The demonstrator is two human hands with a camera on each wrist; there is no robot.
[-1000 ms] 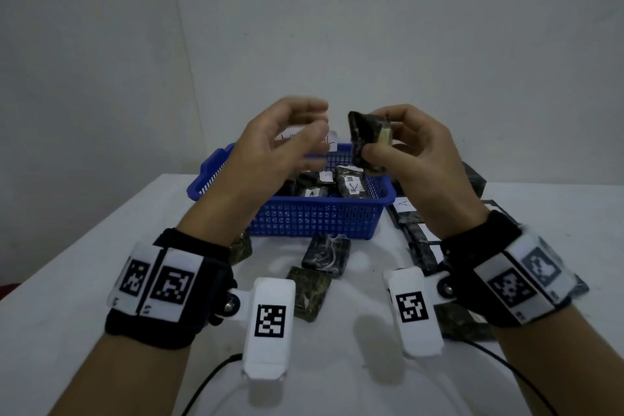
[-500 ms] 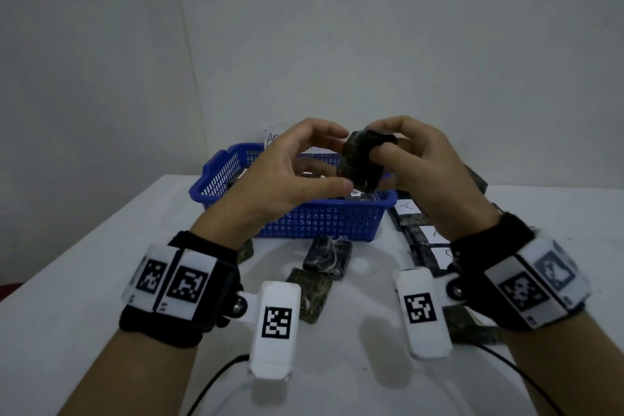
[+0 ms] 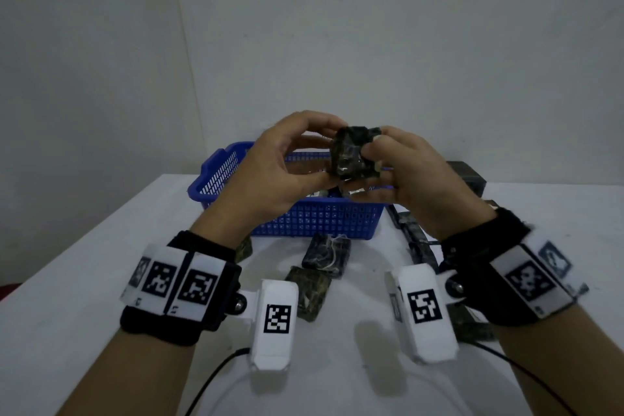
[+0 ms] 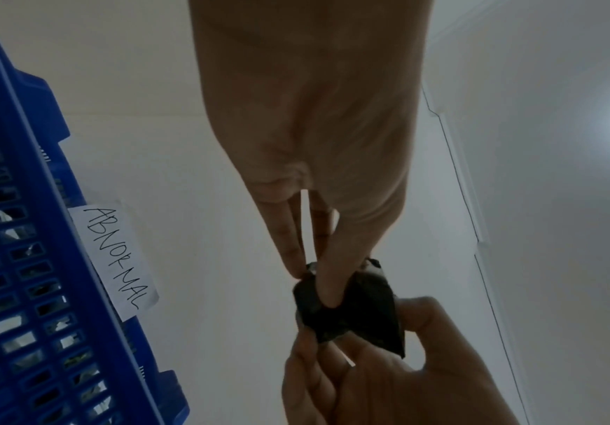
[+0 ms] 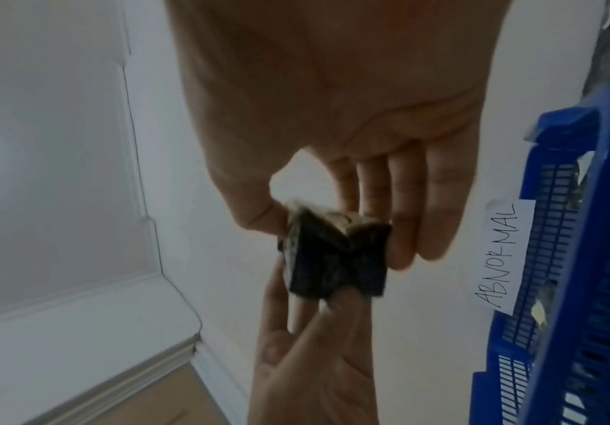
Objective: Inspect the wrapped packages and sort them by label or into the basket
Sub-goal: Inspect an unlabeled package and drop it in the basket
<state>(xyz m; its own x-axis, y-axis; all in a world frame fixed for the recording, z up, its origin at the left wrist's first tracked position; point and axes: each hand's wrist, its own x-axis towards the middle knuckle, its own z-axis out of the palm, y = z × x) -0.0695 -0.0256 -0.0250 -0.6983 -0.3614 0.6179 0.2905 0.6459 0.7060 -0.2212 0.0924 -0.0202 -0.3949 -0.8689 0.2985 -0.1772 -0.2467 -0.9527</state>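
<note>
Package (image 3: 353,154) pinched between both hands.

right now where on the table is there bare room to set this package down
Bare patches: the table's left side, left of the blue basket, and the near edge between the two forearms. Crowded: just in front of the basket, where loose packages lie, and right of it, where a row of packages runs under the right hand.

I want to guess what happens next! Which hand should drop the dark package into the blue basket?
Probably the left hand: it hangs right over the blue plastic basket while pinching the dark wrapped package. The right hand pinches it too, nearer the basket's edge.
</note>
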